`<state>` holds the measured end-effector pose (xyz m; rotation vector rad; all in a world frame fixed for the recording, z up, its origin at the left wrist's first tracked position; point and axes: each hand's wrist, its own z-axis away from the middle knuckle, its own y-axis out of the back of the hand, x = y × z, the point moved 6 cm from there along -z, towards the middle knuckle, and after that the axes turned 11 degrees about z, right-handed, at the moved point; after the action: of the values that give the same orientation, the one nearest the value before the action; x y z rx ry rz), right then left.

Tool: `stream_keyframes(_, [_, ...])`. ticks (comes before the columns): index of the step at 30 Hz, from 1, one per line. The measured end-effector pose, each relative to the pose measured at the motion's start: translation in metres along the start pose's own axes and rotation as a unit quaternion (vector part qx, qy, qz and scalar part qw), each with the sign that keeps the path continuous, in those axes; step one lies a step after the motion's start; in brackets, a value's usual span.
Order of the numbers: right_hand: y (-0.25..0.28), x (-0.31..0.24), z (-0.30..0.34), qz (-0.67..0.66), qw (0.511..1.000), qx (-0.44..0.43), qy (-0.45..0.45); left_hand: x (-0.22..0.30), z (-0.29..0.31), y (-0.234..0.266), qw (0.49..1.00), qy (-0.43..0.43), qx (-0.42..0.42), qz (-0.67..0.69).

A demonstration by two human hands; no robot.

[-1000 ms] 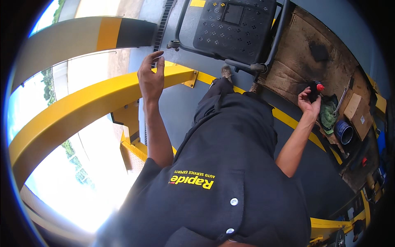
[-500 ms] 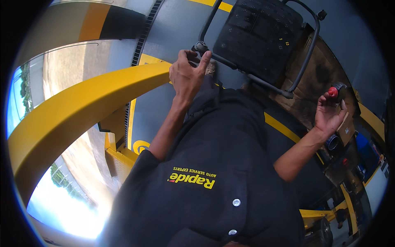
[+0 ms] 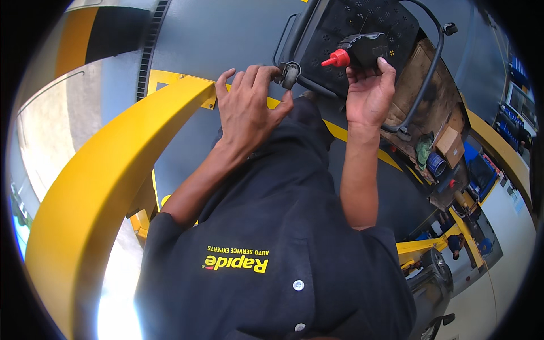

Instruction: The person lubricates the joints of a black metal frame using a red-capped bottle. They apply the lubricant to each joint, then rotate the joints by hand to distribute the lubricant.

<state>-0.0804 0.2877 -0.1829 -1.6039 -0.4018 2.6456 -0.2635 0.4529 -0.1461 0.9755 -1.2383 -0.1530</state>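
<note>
A black plastic seat with small flower-shaped holes, set in a dark tubular frame on casters, lies tipped before me. At its near left corner sits a caster wheel. My left hand has its index finger and thumb on either side of this wheel, closed on it; the other fingers are bent and free. In my right hand is a black squeeze bottle with a red pointed nozzle. It is held sideways over the seat, nozzle toward the left, and its underside is partly hidden by my fingers.
A second caster is on the frame's far right corner. Brown cardboard lies beneath the right side. A small carton and a blue can stand to the right. A thick yellow arm curves along my left.
My right hand has brought the bottle from the far right in over the seat, nozzle now pointing left. My left hand has closed its finger and thumb about the caster wheel.
</note>
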Motion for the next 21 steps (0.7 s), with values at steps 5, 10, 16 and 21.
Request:
stream_keyframes(5, [-0.005,0.018,0.001,0.046,0.995,0.026,0.084,-0.013,-0.001,-0.001,1.0,-0.009,-0.001,0.019])
stream_keyframes(10, [-0.009,0.033,0.005,0.09,0.986,0.014,0.141,-0.016,-0.003,-0.001,0.999,-0.017,-0.011,0.033])
stream_keyframes(16, [-0.005,0.037,0.009,0.097,0.979,0.028,0.177,-0.017,-0.005,0.0,0.998,-0.035,-0.03,0.039])
stream_keyframes(21, [0.002,0.036,0.007,0.1,0.969,0.048,0.22,-0.017,-0.006,0.0,0.997,-0.053,-0.037,0.035])
